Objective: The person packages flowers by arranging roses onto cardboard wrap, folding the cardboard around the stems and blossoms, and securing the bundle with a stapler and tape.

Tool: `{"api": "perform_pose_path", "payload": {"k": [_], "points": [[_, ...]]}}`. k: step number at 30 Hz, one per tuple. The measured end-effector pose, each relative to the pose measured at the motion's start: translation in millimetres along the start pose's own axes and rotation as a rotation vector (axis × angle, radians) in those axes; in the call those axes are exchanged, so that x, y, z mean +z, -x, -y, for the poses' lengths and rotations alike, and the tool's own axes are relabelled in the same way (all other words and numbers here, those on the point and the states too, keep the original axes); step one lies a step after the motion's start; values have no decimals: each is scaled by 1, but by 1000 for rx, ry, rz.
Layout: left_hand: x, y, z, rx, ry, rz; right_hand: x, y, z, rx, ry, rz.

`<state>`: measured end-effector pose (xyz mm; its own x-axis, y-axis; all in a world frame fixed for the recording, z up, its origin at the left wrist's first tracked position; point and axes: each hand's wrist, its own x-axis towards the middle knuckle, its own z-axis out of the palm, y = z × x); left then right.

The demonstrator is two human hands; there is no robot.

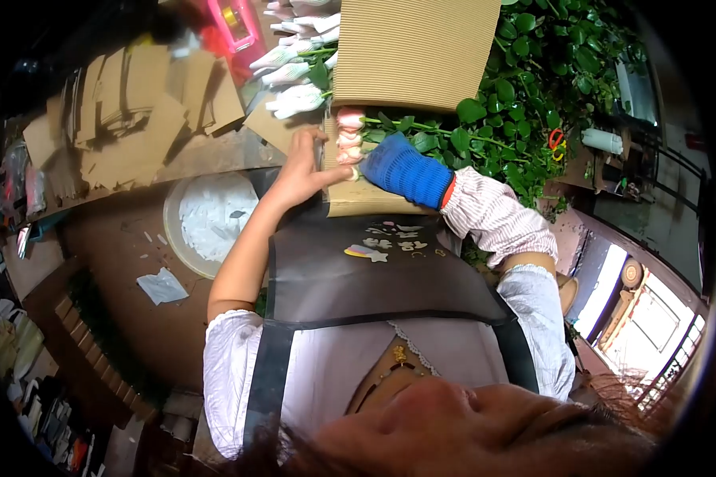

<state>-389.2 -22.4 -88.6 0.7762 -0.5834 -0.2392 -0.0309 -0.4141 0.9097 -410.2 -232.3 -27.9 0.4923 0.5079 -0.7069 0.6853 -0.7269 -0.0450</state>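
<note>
Roses lie on cardboard near left edge.

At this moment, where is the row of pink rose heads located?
In the head view, the row of pink rose heads lies at upper centre on the corrugated cardboard, between the bare left hand and the blue-gloved right hand.

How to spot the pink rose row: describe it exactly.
Find the big ribbed cardboard at top centre. Below its lower left corner, between the bare left hand and blue gloved right hand, runs a row of roses. They are mostly pink, unlike the white heads upper left.
</note>
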Motion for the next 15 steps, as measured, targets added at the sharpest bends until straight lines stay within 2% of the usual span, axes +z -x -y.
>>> {"api": "perform_pose_path", "payload": {"k": [2, 6, 9, 12, 15], "points": [[12, -10, 11, 182, -125, -4, 16, 0, -3, 8, -88, -124], [17, -15, 21, 132, -191, 76, -6, 28, -9, 101, -325, -90], [22, -15, 27, 93, -195, 102, -21, 37, -6, 298, -488, -294], [19, -18, 27, 76, -209, 146, 8, 6, -9, 318, -493, -239], [20, -16, 28, 60, -229, 126, 11, 6, -8, 244, -425, -219]]}}
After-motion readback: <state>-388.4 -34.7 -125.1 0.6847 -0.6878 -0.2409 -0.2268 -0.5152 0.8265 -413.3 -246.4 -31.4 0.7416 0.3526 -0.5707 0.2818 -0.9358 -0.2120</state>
